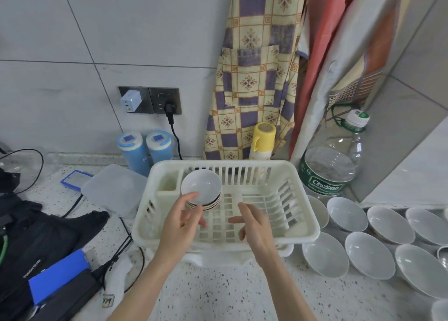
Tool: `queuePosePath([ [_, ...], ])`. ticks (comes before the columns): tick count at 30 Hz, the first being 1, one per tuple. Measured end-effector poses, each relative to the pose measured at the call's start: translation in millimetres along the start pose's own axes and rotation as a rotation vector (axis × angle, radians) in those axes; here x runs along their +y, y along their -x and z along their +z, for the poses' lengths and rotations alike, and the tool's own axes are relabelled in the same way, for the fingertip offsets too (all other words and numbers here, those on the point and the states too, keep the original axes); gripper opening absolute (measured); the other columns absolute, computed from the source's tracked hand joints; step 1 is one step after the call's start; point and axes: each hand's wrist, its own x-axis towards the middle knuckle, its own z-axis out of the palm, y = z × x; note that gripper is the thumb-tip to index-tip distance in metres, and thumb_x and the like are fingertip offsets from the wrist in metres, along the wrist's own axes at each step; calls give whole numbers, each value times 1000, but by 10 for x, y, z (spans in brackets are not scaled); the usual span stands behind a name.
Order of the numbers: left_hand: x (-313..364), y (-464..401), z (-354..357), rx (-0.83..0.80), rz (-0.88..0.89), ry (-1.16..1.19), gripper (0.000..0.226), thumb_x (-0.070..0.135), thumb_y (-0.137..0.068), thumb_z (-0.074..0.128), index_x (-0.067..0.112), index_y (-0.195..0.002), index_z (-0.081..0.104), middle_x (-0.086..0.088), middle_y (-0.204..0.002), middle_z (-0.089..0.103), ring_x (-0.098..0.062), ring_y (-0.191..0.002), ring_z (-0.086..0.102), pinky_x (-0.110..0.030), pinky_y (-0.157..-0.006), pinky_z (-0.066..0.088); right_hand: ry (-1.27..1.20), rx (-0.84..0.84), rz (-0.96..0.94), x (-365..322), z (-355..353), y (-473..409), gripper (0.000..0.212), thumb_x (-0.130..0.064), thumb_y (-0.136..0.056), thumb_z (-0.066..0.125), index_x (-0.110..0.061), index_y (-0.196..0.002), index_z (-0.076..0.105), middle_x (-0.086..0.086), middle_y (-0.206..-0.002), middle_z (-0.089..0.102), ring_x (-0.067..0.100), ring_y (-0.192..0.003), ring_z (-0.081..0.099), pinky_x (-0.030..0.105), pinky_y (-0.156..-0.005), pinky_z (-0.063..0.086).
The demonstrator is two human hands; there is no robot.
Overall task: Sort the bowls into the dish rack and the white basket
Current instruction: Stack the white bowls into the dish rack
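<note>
A white slatted dish rack (303, 199) stands in the middle of the speckled counter. Inside its left part several small white bowls (202, 187) lean stacked on edge, dark stripes showing on their outsides. My left hand (180, 220) hovers just in front of that stack with fingers relaxed; its fingertips are near the front bowl's rim and hold nothing. My right hand (252, 223) hangs over the rack's floor, fingers loosely spread and empty. Several larger white bowls (368, 255) sit upright on the counter to the right of the rack.
A big clear water bottle (334, 165) stands behind the rack's right corner, a yellow-capped bottle (263, 138) behind its back wall. Left of the rack lie a clear plastic lid (111, 189), cables, a black bag (41, 231) and a blue box (58, 274). Aprons hang on the wall.
</note>
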Motion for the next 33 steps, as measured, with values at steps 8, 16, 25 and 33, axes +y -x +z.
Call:
queuePosePath([
  [8,109,611,706,-108,-42,83,9,20,-98,57,24,-99,65,-6,-65,69,-2,-39,44,-14,-43,36,-106,43,-120,44,-767,523,18,-27,-96,54,-26,-98,71,3,-78,76,9,-45,42,16,-44,38],
  [16,-1,990,1814,-248,-355,50,20,31,-98,55,15,-92,65,-5,-66,71,-12,-39,36,-27,-46,33,-210,223,66,523,-1980,714,18,-20,-93,56,-15,-93,73,10,-76,75,9,-40,37,16,-38,29],
  [25,-218,1122,2643,-156,-775,-29,59,56,-89,57,22,-134,39,-5,-90,75,-12,-44,44,-17,-38,26,-313,179,575,1224,-2813,682,45,-41,-96,52,1,-104,65,16,-80,76,10,-34,38,15,-34,19],
  [33,-358,1037,2996,-102,-857,232,48,36,-98,55,25,-141,38,-13,-90,78,-13,-42,45,-20,-39,25,-326,290,567,1305,-3063,488,36,-35,-94,58,-6,-115,55,14,-93,74,15,-49,45,16,-34,22],
])
